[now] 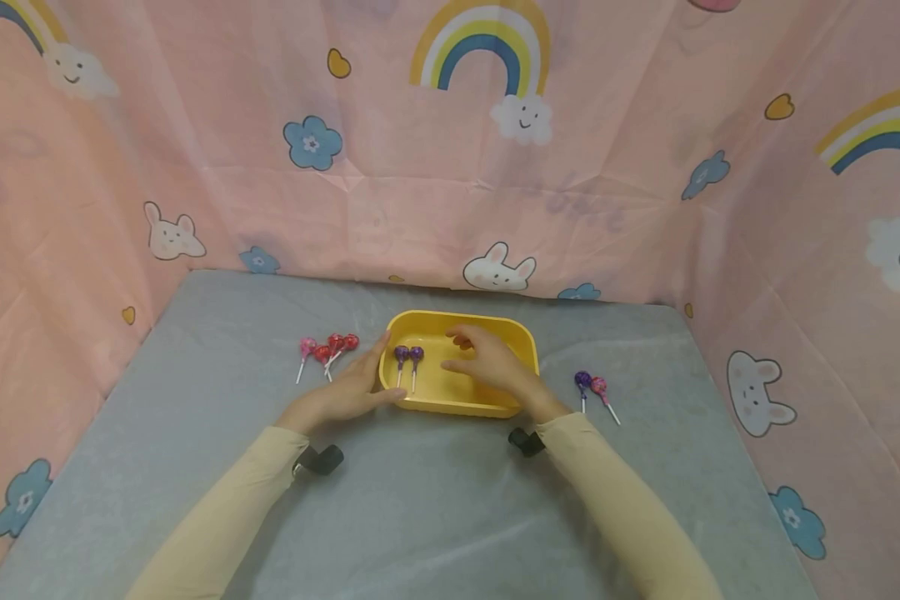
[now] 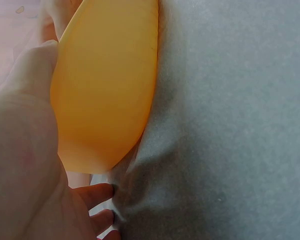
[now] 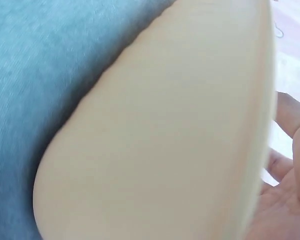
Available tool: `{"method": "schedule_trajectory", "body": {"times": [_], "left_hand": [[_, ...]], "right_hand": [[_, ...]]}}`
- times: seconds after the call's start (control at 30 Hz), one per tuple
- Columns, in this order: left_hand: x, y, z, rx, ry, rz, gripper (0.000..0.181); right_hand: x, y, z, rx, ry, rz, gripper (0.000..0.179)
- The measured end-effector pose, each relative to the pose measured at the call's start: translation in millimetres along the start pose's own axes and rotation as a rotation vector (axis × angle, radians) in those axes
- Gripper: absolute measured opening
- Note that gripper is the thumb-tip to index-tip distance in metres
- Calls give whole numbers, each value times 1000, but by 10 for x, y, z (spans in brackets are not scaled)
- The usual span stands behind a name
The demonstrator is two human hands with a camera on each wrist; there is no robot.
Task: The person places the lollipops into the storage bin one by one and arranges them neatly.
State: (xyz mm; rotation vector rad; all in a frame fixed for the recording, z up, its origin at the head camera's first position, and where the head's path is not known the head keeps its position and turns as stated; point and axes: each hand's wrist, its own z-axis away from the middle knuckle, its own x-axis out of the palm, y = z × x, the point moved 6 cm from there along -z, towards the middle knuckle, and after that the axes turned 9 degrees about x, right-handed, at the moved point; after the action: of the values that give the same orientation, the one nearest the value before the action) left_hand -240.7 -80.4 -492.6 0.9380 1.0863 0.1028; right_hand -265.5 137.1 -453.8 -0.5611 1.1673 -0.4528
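On my head feed, a yellow tray (image 1: 442,408) sits mid-tabletop (image 1: 420,508), with two purple lollipops (image 1: 401,353) lying side by side at its 9 o'clock end. My left hand (image 1: 348,390) is on the tray's 8-to-9 o'clock corner, thumb and fingers spread, touching not pinching. Right hand (image 1: 491,358) comes in from 4 o'clock over the tray, fingers loosely bent, nothing visible in them. Outside, a pink lollipop (image 1: 307,344) and three red lollipops (image 1: 335,341) lie at 9 o'clock, just beside my left hand; a purple-and-pink lollipop pair (image 1: 598,385) lies around 3 to 4 o'clock.

Left wrist cam: the tray's outer wall runs down from 12 o'clock, thumb by the rim toward 10, fingertips poking out near 7.

Right wrist cam: mostly tray wall, looking washed out, with my right hand out at 4 o'clock, digits apart.
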Motion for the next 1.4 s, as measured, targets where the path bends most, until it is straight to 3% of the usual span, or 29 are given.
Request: {"method": "schedule_trajectory", "body": {"times": [0.2,0.57,1.13,1.4], "left_hand": [[-1,-10,4,0,6,4,108],[17,-16,5,-8,5,15,109],[17,-28,6,-47,-2,16,107],[12,-1,6,-25,1,6,106]], "right_hand": [[-142,24,57,-17,22,-24,54],[-431,119,220,-119,84,-26,52],[-863,560,364,-72,117,-58,57],[-1041,814,468,-44,165,-40,57]]}}
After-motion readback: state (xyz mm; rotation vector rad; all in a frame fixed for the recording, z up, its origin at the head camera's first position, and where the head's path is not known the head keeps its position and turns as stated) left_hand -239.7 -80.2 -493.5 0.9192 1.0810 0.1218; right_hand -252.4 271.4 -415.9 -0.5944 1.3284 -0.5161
